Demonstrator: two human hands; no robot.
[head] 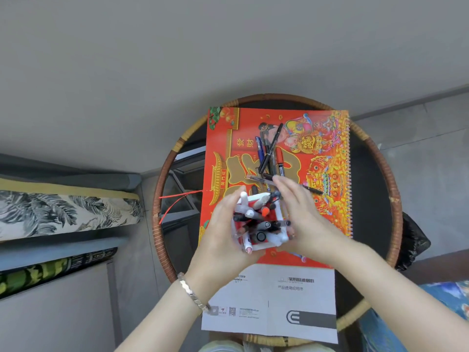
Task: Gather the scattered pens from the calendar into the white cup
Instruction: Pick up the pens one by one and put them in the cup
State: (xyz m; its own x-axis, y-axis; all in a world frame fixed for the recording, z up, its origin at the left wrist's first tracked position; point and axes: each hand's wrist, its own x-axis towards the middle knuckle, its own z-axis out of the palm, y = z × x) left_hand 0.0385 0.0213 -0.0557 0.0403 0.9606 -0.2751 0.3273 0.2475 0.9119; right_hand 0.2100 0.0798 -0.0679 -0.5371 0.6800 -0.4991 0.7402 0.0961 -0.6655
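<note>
A white square cup (256, 246) crammed with several pens and markers stands over the near part of the red and gold calendar (327, 158). My left hand (223, 229) wraps its left side and my right hand (302, 214) presses against its right side. Several loose pens (270, 153) lie in a pile on the calendar's middle, just beyond the cup. One clear pen (256, 178) lies crosswise under my right fingertips. A black pen tip (313, 190) pokes out to the right of my right hand.
The calendar lies on a round glass table with a woven rattan rim (162, 194). A white instruction booklet (291, 301) lies at the near edge. Red tassel cords (177, 201) trail left of the calendar. A leaf-patterned cushion (63, 212) sits to the left.
</note>
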